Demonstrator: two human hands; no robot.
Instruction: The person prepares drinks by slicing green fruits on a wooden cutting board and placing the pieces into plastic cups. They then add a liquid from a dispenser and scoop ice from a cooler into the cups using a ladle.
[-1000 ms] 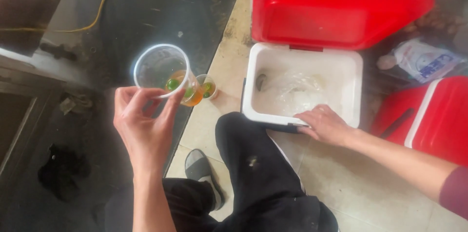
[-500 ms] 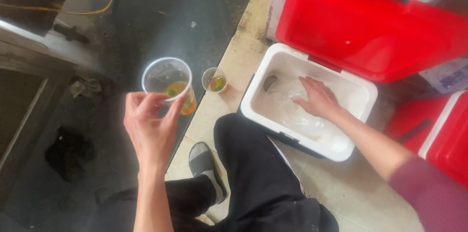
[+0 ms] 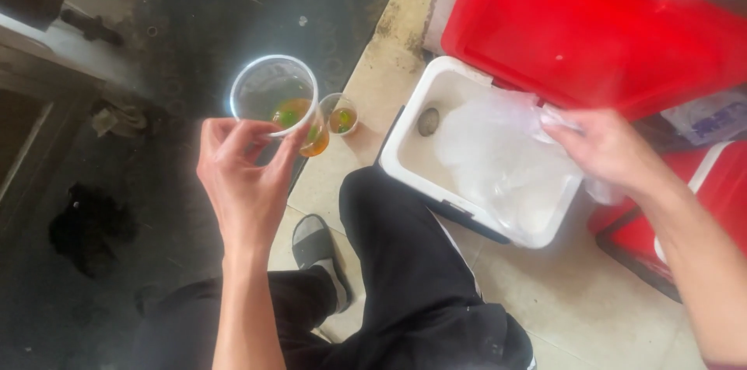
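Two hands are in view. The left hand (image 3: 247,183) pinches one clear plastic cup (image 3: 274,96) by its rim, thumb and fingers closed on the near edge, holding it up at about ten o'clock from the knee (image 3: 389,206). The right hand (image 3: 603,148) is closed on one clear plastic bag (image 3: 498,160), gripping its top at three o'clock of the cooler.

There are two small cups with amber drink on the floor: one (image 3: 340,113) stands free just past the held cup at its three o'clock, the other (image 3: 313,140) is mostly hidden behind the held cup and the thumb, so only its lower edge shows. Something green floats in the drink; what it is cannot be made out through the plastic.

One white cooler box (image 3: 405,144) sits open on the tiled floor (image 3: 366,90), its red lid (image 3: 576,28) standing up at twelve o'clock. The bag fills most of the box, leaving bare room only at the nine o'clock end, where a round dark drain spot (image 3: 428,121) shows. What is in the bag is too blurred to tell. A second red cooler (image 3: 700,183) is cut off by the right edge.

One grey shoe (image 3: 315,241) rests on the tile just beside the knee. At nine o'clock the tile ends at a dark floor (image 3: 194,20), open and wide.
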